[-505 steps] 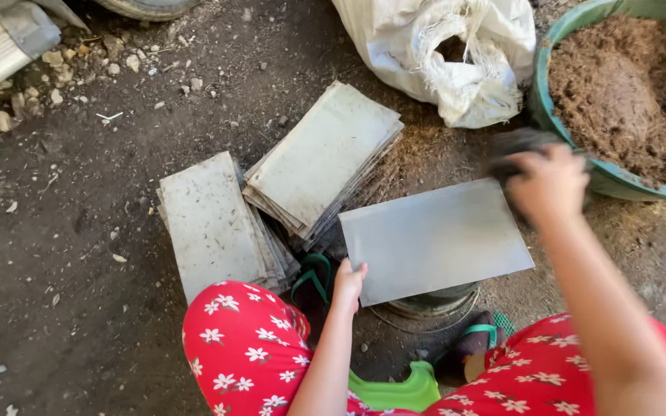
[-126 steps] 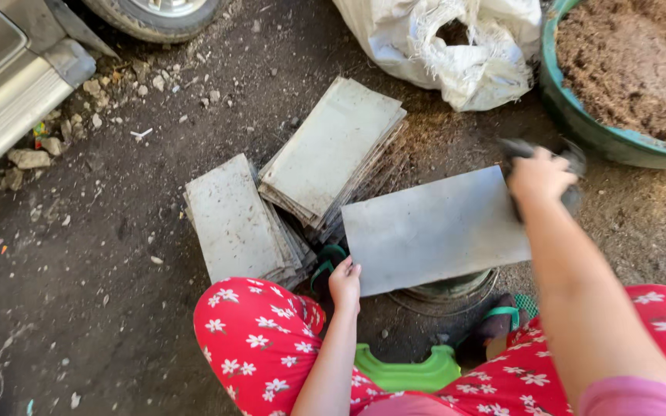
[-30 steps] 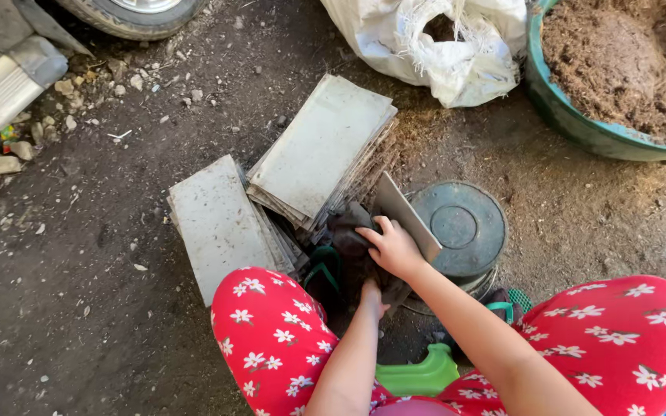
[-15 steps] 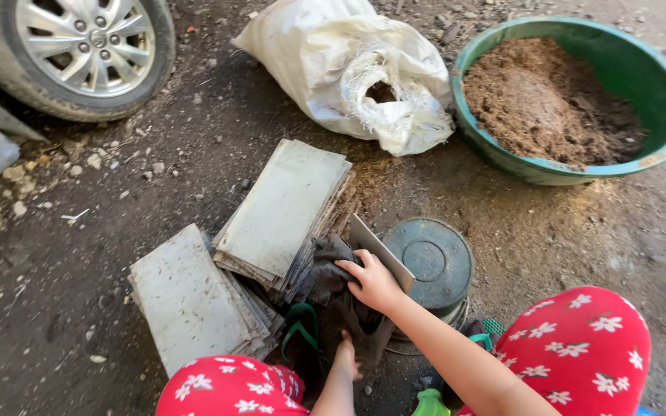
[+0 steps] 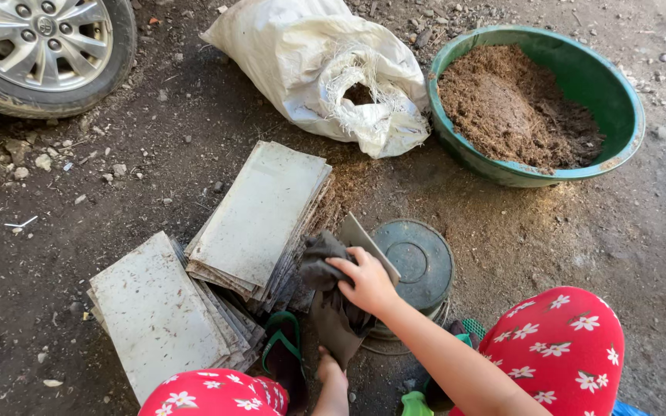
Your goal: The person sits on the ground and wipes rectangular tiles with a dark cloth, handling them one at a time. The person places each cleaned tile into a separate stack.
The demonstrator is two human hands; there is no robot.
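at centre frame our right hand grips a dark rag against a tilted sheet, edge-on for wiping; left hand, low centre, fingers hidden, cannot tell its grip; stacks lie left for reach

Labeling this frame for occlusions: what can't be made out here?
All in the head view:
- Left hand: only a part shows below the dark cloth; its grip is hidden by the cloth and the right arm.
- Grey plate: on edge, mostly behind the right hand and the cloth.
- Round lid: what is under it is hidden.
- Car wheel: cut off by the top-left edge.
- White sack: contents too dark to tell.
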